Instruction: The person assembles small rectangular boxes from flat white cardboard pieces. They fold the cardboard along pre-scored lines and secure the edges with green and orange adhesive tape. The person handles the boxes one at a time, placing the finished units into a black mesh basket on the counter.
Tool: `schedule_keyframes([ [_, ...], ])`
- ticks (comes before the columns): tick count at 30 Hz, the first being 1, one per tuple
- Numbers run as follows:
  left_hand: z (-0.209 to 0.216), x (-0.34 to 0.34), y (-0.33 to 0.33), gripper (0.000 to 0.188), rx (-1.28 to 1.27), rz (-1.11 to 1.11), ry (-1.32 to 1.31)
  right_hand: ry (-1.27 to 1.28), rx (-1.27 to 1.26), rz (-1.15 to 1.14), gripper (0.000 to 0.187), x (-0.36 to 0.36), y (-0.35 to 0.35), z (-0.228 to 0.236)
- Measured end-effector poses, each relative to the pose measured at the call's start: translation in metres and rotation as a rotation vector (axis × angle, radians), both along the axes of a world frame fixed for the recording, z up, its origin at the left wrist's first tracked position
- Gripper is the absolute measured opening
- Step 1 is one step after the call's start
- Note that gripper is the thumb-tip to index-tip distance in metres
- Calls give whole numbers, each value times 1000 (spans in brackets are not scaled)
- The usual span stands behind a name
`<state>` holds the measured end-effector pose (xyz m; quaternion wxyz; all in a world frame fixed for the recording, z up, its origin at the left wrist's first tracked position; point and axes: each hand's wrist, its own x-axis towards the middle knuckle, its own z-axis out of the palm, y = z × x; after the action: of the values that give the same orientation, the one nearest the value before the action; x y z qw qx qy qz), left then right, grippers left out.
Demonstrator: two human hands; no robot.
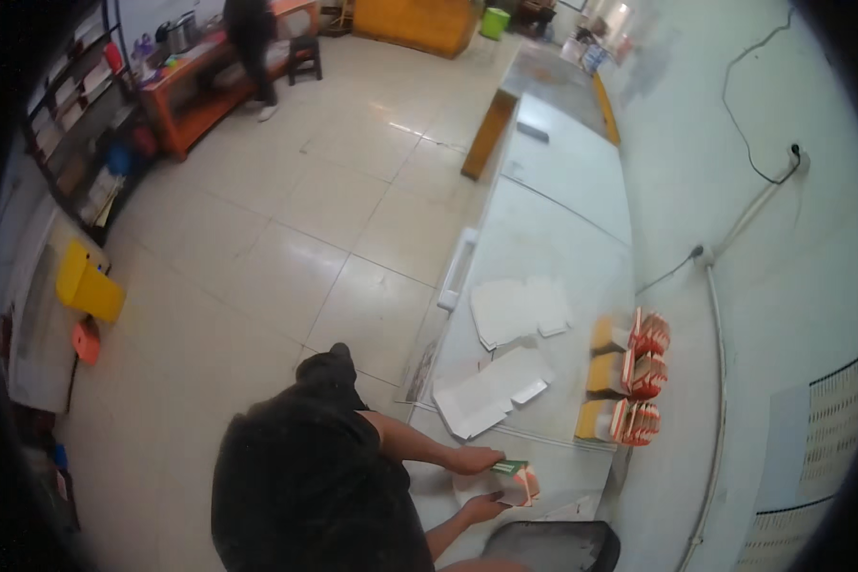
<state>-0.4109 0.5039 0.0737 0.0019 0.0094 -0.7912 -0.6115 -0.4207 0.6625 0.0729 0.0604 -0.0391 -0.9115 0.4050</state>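
Note:
A small printed paper carton (518,484), green, orange and white, is between my two hands over the pale surface. My left hand (479,460) has its fingers on the carton's green upper edge. Closed on the lower side of the carton is my right hand (484,507). Just beyond them lies a flat white card blank (491,391) with cut flaps. A second white blank (520,307) lies farther along the white top. Rows of nested cartons (646,377), red and white with yellow sides, stand by the wall.
A dark tray-like object (553,545) sits close to my right hand. The long white freezer-like counter (562,214) runs along the wall. A yellow bin (88,281) stands across the tiled floor at left. A person in dark clothes (250,48) stands by an orange table (176,114).

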Motion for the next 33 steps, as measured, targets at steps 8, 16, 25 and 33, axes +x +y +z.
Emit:
schedule_keyframes([
  [8, -24, -16, 4, 34, -284, -122, 53, -214, 369, -108, 39, -3, -2, -15],
  [16, -76, -20, -12, 54, -637, -224, 120, -272, 416, 30, 39, 1, -6, -34],
  [25, 48, 43, -101, 43, -292, -394, 281, -151, 68, -526, 51, 13, 40, 0],
  [33, -28, 139, -329, 33, -99, 247, -300, 256, 251, -41, 15, 68, -72, 12],
])
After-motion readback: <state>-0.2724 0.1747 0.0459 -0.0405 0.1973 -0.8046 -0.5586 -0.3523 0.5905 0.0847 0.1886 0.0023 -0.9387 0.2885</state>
